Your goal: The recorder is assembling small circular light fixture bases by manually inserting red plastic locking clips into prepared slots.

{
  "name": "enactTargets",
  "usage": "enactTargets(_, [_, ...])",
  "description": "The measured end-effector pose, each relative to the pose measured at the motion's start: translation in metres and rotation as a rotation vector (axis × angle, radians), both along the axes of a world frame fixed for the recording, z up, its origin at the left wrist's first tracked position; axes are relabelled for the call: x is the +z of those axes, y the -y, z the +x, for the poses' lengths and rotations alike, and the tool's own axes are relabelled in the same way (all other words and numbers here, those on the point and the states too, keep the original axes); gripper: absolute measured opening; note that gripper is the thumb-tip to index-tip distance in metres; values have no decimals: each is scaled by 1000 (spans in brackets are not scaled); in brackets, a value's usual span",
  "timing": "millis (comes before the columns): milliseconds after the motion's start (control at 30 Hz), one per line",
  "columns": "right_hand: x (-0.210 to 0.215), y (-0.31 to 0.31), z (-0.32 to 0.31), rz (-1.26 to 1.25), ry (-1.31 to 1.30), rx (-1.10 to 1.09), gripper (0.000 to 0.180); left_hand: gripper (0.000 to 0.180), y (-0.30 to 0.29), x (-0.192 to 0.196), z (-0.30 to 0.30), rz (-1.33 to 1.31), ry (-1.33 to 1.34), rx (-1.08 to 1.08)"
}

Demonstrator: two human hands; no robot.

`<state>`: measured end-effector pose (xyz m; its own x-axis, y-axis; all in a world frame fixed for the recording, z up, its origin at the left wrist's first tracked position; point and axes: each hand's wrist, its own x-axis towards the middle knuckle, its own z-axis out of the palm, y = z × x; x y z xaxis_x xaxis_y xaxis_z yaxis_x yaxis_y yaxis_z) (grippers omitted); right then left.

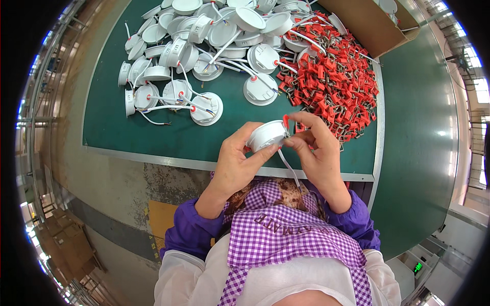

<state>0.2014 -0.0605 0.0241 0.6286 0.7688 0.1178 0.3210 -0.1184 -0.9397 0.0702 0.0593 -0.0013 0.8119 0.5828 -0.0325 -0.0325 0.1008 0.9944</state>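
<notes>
My left hand [236, 162] grips a round white lamp housing [267, 135] from below, over the near edge of the green-topped table [168, 132]. A thin white wire hangs from the housing toward my apron. My right hand [317, 148] holds a small red clip [286, 121] against the housing's right side, fingers pinched on it. Both hands are close together, touching the same housing.
A heap of red clips with metal springs [332, 76] lies at the right of the table. Many white lamp housings with wires [204, 46] are piled at the back and left. A brown cardboard box [370, 23] stands at the far right corner.
</notes>
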Motion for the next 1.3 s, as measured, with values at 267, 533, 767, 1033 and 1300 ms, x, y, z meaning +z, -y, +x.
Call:
enactTargets(267, [32, 4, 10, -38, -291, 117, 42, 32, -2, 26, -2, 118, -9, -89])
enactTargets(533, [15, -5, 41, -184, -439, 176, 33, 37, -2, -2, 17, -86, 31, -54])
enactTargets(767, [75, -23, 202, 278, 79, -90, 29, 48, -58, -16, 58, 75, -225, 240])
enactTargets(1033, [60, -19, 120, 0, 359, 59, 16, 29, -86, -50, 83, 218, -297, 376])
enactTargets(1300, [-12, -2, 62, -414, 830, 268, 10, 15, -42, -42, 58, 146, -118, 512])
